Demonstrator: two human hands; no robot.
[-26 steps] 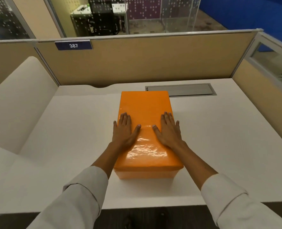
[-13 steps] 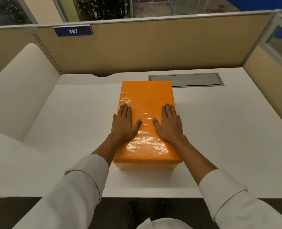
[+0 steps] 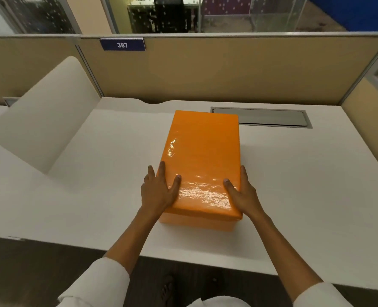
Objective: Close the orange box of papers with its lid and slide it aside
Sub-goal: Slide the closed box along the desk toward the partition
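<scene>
The orange box stands on the white desk with its glossy lid fully on; no papers show. My left hand clasps the box's left side near the front, thumb on top of the lid, fingers down the side. Along the right side lies my right hand, thumb on the lid and fingers against the side wall. The box's paler lower body shows below the lid's front edge.
A grey cable hatch is set into the desk behind the box on the right. Beige partition walls close the back and right. A white curved divider rises at the left. The desk's front edge runs just below my forearms.
Both hands slid off the top of the lid outward to the box's left and right sides. The view shifted; the box sits slightly turned and further from the desk's front edge.
</scene>
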